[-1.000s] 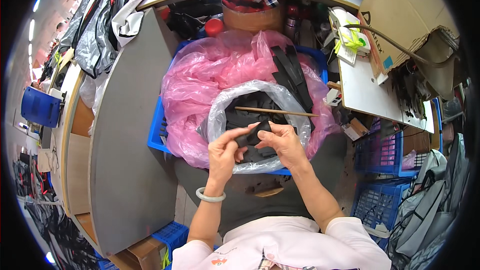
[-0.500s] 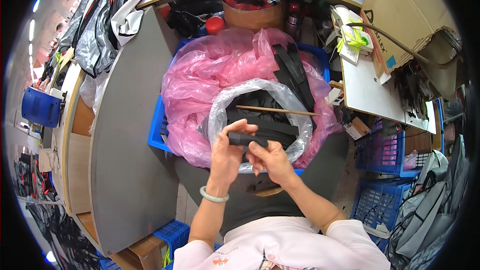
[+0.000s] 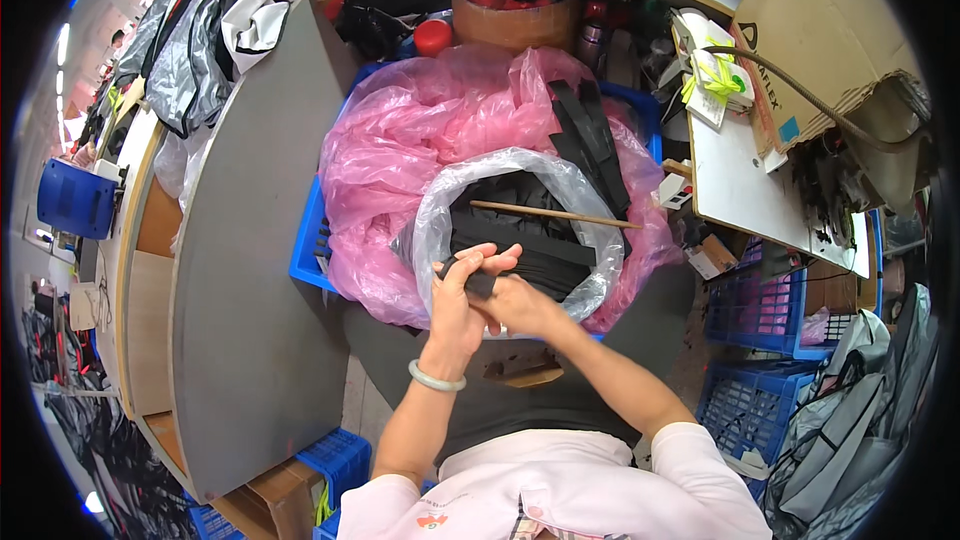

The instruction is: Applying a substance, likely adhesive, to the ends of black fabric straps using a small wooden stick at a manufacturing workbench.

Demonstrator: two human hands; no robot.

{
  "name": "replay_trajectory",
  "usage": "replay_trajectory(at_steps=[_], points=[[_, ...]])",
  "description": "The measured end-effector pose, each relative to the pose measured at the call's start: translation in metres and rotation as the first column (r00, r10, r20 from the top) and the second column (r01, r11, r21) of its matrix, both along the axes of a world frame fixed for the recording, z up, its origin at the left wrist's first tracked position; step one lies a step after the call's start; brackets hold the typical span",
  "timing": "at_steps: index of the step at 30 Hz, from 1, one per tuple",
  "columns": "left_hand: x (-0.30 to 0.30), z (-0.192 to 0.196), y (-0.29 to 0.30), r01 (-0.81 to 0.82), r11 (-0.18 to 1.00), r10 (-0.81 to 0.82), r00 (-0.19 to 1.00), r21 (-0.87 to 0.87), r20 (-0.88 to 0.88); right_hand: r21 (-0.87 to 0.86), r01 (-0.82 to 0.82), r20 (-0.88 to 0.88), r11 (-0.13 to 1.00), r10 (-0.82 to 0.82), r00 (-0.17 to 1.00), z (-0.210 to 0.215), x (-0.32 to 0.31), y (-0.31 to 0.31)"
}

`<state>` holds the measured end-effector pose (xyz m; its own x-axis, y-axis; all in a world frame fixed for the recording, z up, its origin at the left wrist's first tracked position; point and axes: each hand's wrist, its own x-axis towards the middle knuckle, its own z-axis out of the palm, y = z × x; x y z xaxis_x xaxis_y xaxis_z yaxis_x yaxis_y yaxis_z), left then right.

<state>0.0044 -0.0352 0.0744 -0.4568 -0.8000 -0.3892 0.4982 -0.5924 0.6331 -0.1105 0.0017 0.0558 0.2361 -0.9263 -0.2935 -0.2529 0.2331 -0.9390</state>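
Note:
Between my two hands is a small piece of black material (image 3: 480,284), folded or rolled; its exact kind I cannot make out. My left hand (image 3: 456,312) supports it across the palm and fingers, with a pale bangle on that wrist. From the right, my right hand (image 3: 524,308) closes over the other end, and its fingers hide much of it. Just beyond them a clear plastic bag (image 3: 437,208) stands with its mouth spread, holding black strips (image 3: 525,252). A thin wooden stick (image 3: 555,213) lies across the bag's mouth.
Pink plastic sheeting (image 3: 400,140) surrounds the bag inside a blue crate (image 3: 308,240). More black strips (image 3: 590,140) rest on the pink sheeting. A grey panel (image 3: 260,270) rises at left; a white side table (image 3: 735,180) and blue baskets (image 3: 750,405) stand at right.
My right hand has moved left and in against my left hand, now covering more of the black piece. The view has shifted slightly.

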Motion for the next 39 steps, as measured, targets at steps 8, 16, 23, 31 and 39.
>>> replay_trajectory(at_steps=[8,16,23,31,39], points=[[0.002,-0.017,-0.006,-0.012,0.999,0.024,0.961,0.046,-0.275,0.350,-0.081,0.841,0.933,-0.275,0.466,-0.011,0.001,0.011],[-0.004,-0.034,0.004,-0.049,0.983,0.069,0.992,0.177,-0.108,-0.496,0.106,-0.347,0.862,-0.308,0.886,-0.036,0.011,0.008],[-0.004,-0.028,-0.006,-0.217,0.965,0.235,0.964,0.147,-0.123,0.362,0.281,0.601,0.889,-0.453,0.658,-0.021,0.012,0.015],[-0.011,-0.039,-0.003,-0.246,0.897,0.295,0.952,0.366,-0.083,-0.750,0.370,-0.032,0.548,-0.589,0.807,-0.046,0.023,0.019],[-0.021,-0.043,0.001,-0.113,0.987,0.088,0.976,0.113,0.201,-0.449,-0.129,-0.562,0.884,-0.167,0.810,-0.062,0.006,0.011]])
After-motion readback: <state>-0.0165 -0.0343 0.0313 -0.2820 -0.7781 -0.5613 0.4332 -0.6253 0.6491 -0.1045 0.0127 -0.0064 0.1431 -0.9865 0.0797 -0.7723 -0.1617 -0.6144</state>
